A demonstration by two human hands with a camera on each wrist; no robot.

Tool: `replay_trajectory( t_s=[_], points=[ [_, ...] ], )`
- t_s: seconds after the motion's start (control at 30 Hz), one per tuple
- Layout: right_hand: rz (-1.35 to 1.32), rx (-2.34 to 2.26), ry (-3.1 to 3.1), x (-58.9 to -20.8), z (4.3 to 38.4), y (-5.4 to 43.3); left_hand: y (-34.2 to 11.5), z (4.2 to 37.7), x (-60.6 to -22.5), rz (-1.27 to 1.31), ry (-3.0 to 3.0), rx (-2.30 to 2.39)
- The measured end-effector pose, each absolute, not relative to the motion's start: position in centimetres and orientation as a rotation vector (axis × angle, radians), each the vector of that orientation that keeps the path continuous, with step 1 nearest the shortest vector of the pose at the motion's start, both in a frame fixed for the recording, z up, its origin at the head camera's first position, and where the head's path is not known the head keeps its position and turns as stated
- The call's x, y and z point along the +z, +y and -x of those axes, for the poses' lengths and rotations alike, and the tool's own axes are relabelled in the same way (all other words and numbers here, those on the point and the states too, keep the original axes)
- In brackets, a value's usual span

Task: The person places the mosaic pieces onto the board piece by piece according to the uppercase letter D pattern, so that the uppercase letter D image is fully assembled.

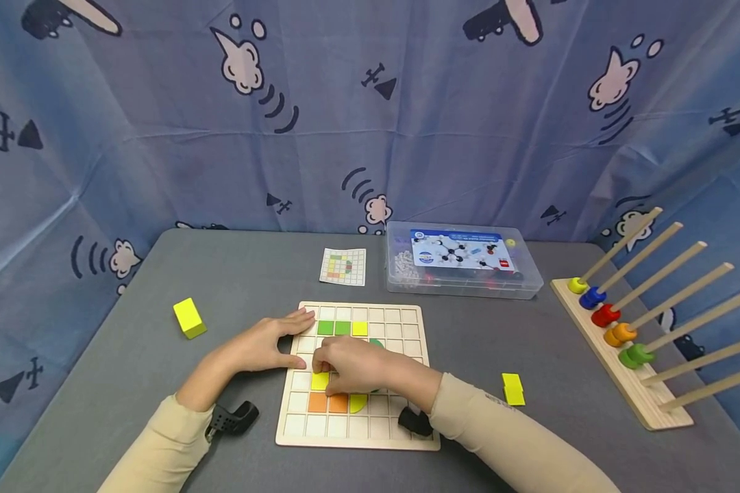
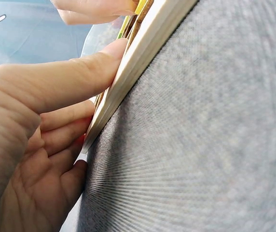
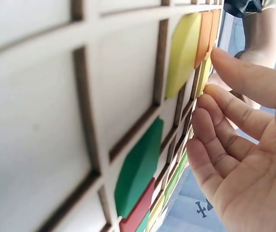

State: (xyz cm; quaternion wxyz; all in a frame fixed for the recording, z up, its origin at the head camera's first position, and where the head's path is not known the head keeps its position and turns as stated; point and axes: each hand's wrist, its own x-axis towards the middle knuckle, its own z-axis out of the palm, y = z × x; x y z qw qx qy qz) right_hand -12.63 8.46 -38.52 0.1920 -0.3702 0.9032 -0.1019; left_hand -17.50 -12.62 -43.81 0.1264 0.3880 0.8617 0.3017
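A wooden grid board [image 1: 401, 438] lies flat on the grey table. Along its left edge rests my left hand [image 1: 268, 346], thumb and fingers spread and touching the rim; the left wrist view shows the thumb [image 2: 75, 79] on the edge. My right hand [image 1: 354, 363] is over the left-middle squares. Its thumb and index fingertip pinch a yellow square tile [image 1: 319, 381], seen edge-on in the right wrist view. Orange tiles [image 1: 328, 402] and a rounded yellow tile [image 1: 358, 402] sit just below. Green tiles [image 1: 334, 328] and another yellow tile [image 1: 360, 329] fill upper squares. Dark green and red tiles [image 3: 139, 205] are partly hidden by my right hand.
A printed pattern card [image 1: 343, 267] lies behind the board, beside a clear plastic box [image 1: 462, 284]. Yellow blocks [image 1: 189, 318] stand at left; yellow tiles [image 1: 513, 389] lie at right. A wooden peg rack [image 1: 619, 352] with coloured beads stands far right, below a blue curtain [image 1: 321, 171].
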Motion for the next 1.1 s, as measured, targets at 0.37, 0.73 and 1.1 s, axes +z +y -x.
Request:
replay_trajectory(
  t_s=[0.37, 0.73, 1.1],
  points=[
    [0.911, -0.475, 2.541, -37.7, 11.7, 10.9, -12.6, 17.4, -44.1, -1.111, 2.509, 0.885],
    [0.799, -0.708, 2.685, -36.6, 9.1, 17.8, -12.6, 17.4, -44.1, -1.12, 2.512, 0.879],
    [0.439, -0.751, 2.838, -35.8, 4.9, 26.4, -12.7, 17.6, -44.1, -1.146, 2.525, 0.85]
  ],
)
